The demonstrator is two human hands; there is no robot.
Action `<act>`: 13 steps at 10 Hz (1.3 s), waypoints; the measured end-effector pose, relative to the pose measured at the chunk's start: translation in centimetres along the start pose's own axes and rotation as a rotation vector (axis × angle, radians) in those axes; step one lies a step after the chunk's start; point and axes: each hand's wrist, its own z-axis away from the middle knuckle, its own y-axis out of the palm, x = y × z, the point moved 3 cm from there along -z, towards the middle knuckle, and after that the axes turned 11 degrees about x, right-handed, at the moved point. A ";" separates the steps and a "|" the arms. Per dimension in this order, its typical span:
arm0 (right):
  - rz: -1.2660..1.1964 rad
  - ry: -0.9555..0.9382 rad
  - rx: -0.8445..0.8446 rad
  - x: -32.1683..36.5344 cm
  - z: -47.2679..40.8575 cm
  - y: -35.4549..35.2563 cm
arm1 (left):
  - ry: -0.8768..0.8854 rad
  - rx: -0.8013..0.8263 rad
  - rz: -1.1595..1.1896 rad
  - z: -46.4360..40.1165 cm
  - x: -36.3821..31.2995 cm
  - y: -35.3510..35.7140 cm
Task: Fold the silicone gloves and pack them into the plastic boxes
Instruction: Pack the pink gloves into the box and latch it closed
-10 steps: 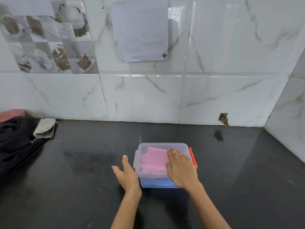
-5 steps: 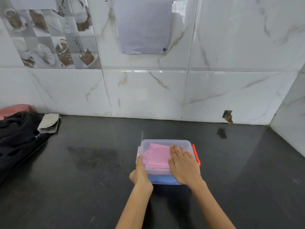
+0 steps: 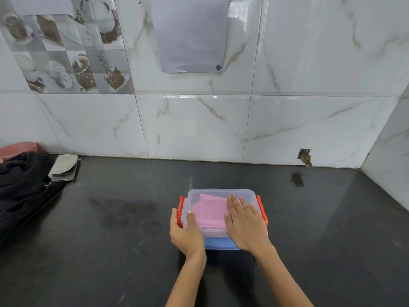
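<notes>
Box: 1 clear plastic box (image 3: 221,192) is seen on the dark counter (image 3: 132,251), directly ahead of the person and well apart from the tiled wall (image 3: 199,129).
Contents: pink folded gloves (image 3: 210,212) are seen through the clear lid (image 3: 218,192); a blue layer (image 3: 218,243) is visible at the near bottom edge, and what it is cannot be told.
Long axis: the box is laid with its long side running left to right, so 1 red latch sits at each short end, the left latch (image 3: 181,211) and the right latch (image 3: 262,209).
Left hand: the left hand (image 3: 187,234) is curled round the left end of the box, with the thumb laid on the lid and the fingers wrapped at the left latch.
Right hand: the right hand (image 3: 246,224) is laid flat on the lid, fingers straight and together, nothing being gripped; the lid is pressed down on its right half.
Key relation: each latch is nearest to the hand of its own side; the left latch is already under the left fingers, the right latch lies just beside the right hand's outer edge.
Step judged: closing of the lid is judged to be in hand; whether either latch is snapped cannot be told.
Elsewhere: a black cloth (image 3: 24,187) and a grey folded item (image 3: 63,166) are left at the far left.
</notes>
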 end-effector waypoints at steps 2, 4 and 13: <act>-0.001 0.001 -0.001 0.0 -0.1 0.1 | 0.029 -0.013 -0.022 -0.2 0.1 -0.3; -0.006 -0.001 -0.016 0.0 -0.2 0.2 | 0.089 -0.019 -0.032 -0.2 0.2 0.0; -0.018 0.016 -0.001 -0.1 -0.1 0.2 | 0.437 0.698 -1.558 -1.5 -1.7 4.7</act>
